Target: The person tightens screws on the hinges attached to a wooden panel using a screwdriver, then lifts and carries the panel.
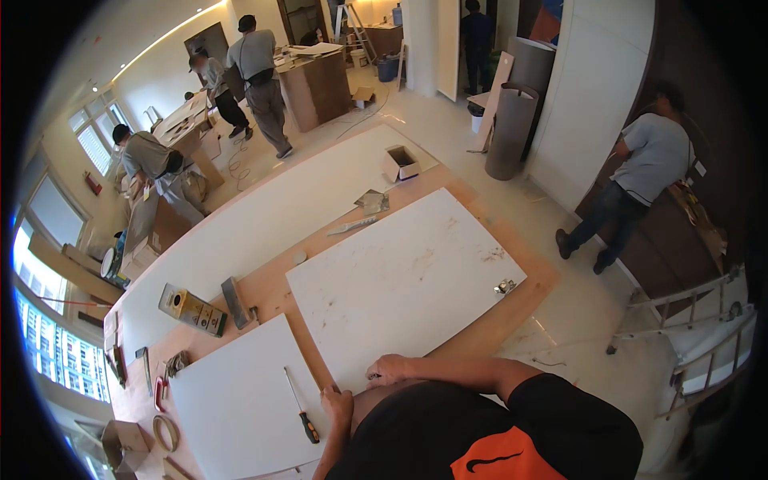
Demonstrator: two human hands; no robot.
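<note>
My right hand (390, 370) is at the near edge of the large white panel (400, 272), fingers closed around a small dark thing too small to name. Beside it, my left hand (338, 406) has its fingers curled at the right edge of a smaller white panel (240, 392); what they hold, if anything, is hidden. A screwdriver (302, 412) with a black and orange handle lies on that smaller panel. At the large panel's right corner sits a metal cabinet hinge (504, 286). Brownish smudges mark the large panel.
A rectangular tin (192, 310), a roll of tape (166, 433), a utility knife (352, 226) and an open box (400, 163) lie on the worktable (272, 280). A ladder (704, 352) stands at right. Several people work around the room, one person (640, 168) at the right wall.
</note>
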